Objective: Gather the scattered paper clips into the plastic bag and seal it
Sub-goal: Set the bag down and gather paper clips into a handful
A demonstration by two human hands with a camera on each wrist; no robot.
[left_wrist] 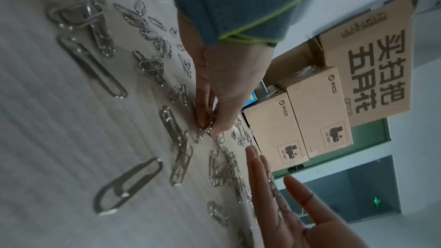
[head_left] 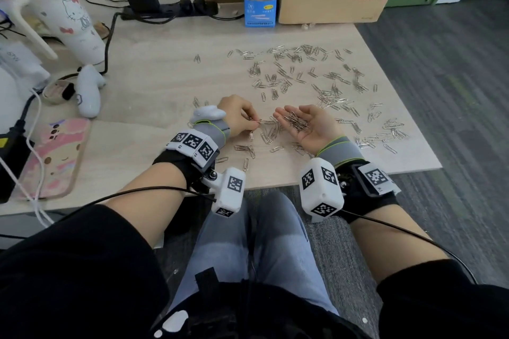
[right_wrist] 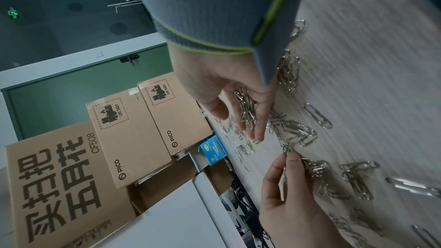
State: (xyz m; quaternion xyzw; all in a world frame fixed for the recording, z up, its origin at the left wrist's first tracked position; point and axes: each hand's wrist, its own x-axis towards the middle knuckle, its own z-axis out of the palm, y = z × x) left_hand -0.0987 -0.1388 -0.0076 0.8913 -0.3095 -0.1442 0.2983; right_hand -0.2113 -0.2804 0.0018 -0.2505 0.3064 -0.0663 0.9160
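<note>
Right hand (head_left: 308, 125) lies palm-up, fingers relaxed, as a tray for a small heap of paper clips (head_left: 296, 121) – so left hand (head_left: 237, 115) can pinch clips off the table (head_left: 154, 69) and feed it; most clips lie scattered beyond, no plastic bag in view.

Head cam looks down and fwd over the pale wood-grain desk (head_left: 154, 69). Both wrist cams sit close, low along the desk, rolled sideways, facing the brown cardboard PICO boxes (left_wrist: 298, 122) at the back. All three share the scattered silver paper clips (head_left: 297, 74).
</note>
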